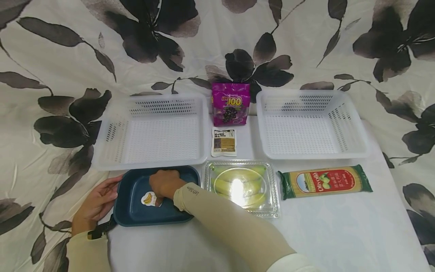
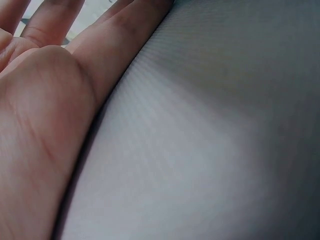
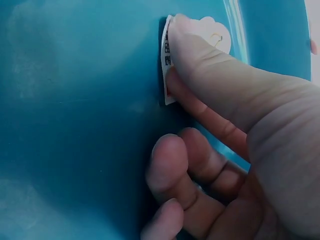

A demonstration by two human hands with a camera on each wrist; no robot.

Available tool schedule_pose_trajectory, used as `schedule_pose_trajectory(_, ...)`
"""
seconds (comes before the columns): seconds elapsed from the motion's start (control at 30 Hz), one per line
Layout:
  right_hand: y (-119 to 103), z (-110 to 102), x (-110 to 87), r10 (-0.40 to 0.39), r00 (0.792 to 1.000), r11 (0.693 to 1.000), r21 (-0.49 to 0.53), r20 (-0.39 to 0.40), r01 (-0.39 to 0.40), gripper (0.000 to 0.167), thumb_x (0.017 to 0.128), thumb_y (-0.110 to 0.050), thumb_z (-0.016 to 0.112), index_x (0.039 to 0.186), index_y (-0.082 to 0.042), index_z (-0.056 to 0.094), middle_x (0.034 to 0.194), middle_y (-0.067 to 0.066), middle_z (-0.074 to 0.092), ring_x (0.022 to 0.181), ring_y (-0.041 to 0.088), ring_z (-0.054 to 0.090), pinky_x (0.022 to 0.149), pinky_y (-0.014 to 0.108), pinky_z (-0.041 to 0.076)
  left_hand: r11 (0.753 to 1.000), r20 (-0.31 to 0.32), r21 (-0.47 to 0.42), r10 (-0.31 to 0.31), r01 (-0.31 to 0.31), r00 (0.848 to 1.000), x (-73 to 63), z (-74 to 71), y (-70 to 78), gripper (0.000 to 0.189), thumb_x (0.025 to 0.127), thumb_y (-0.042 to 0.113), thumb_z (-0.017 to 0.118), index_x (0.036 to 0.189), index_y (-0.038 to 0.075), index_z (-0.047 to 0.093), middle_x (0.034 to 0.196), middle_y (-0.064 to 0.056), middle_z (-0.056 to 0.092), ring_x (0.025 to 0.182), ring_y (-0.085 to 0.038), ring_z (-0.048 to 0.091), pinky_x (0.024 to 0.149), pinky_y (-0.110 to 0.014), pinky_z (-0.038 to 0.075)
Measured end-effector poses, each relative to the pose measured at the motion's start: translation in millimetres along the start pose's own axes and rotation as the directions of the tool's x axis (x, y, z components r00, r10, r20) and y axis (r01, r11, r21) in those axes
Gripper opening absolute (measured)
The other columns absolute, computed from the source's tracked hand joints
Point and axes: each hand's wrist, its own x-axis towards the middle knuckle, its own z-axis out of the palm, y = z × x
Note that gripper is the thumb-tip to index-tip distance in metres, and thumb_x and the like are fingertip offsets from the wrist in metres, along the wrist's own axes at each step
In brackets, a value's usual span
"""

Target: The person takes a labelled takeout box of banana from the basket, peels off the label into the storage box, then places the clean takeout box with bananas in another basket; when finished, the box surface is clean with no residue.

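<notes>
A dark blue oblong basin (image 1: 136, 217) stands at the front left. Inside it, my right hand (image 1: 166, 183) pinches a small white label with a banana picture (image 1: 147, 198) between thumb and index finger. The right wrist view shows the label (image 3: 215, 35) held by its edge near the basin floor, while the other fingers curl loosely. Beside the basin's left wall is my left hand (image 1: 98, 202), its fingers fairly straight and touching the rim. In the left wrist view the palm (image 2: 37, 130) lies along a blurred pale surface.
Behind stand two white perforated baskets (image 1: 151, 166) (image 1: 316, 154). Between them are a purple candy bag (image 1: 231, 107) and a small flat sachet (image 1: 224, 143). A clear plastic box of bananas (image 1: 221, 173) sits right of the basin, then a spaghetti pack (image 1: 326, 182).
</notes>
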Motion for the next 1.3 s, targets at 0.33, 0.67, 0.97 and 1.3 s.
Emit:
schedule_pose_trajectory(0.33,5,-7,-11.7,-0.016,0.999,0.999,-0.03,0.048,0.018,0.045,0.074,-0.052,0.088,0.112,-0.032,0.074,0.097,-0.014,0.07,0.082,0.005,0.058,0.076,0.03,0.055,1.0,0.008,0.002,0.001,-0.001,1.0,0.2,-1.1,0.0,0.064,0.093,-0.034,0.023,0.149,-0.009,0.039,0.155,-0.015,0.05,0.14,-0.022,0.054,0.107,-0.033,0.047)
schedule_pose_trajectory(0.67,15,-24,-35.5,-0.145,0.985,0.989,-0.028,0.094,0.148,0.045,0.083,-0.067,0.073,0.113,-0.034,0.071,0.093,-0.016,0.066,0.083,0.004,0.057,0.071,0.029,0.05,1.0,0.033,-0.029,0.009,-0.008,0.999,-0.5,-1.2,0.3,0.062,0.094,-0.033,0.022,0.151,-0.011,0.035,0.156,-0.016,0.048,0.141,-0.023,0.052,0.109,-0.034,0.045)
schedule_pose_trajectory(0.97,72,-41,-82.6,-0.32,0.947,0.94,0.112,-0.031,0.322,0.036,0.086,-0.061,0.074,0.076,-0.027,0.065,0.072,-0.014,0.061,0.069,0.005,0.054,0.057,0.024,0.043,1.0,-0.022,0.006,-0.012,0.012,1.0,1.9,-1.2,-2.9,0.063,0.094,-0.032,0.024,0.149,-0.007,0.041,0.153,-0.013,0.052,0.138,-0.021,0.055,0.107,-0.031,0.049)
schedule_pose_trajectory(1.3,167,-45,-143.5,-0.352,0.889,0.841,0.318,-0.293,0.438,0.02,0.092,-0.044,0.075,0.086,-0.026,0.071,0.069,-0.013,0.061,0.064,0.003,0.055,0.061,0.022,0.045,0.991,-0.014,0.108,-0.072,0.073,0.997,3.8,6.3,9.9,0.054,0.102,-0.021,0.018,0.149,-0.006,0.041,0.153,-0.008,0.052,0.136,-0.016,0.057,0.106,-0.026,0.051)
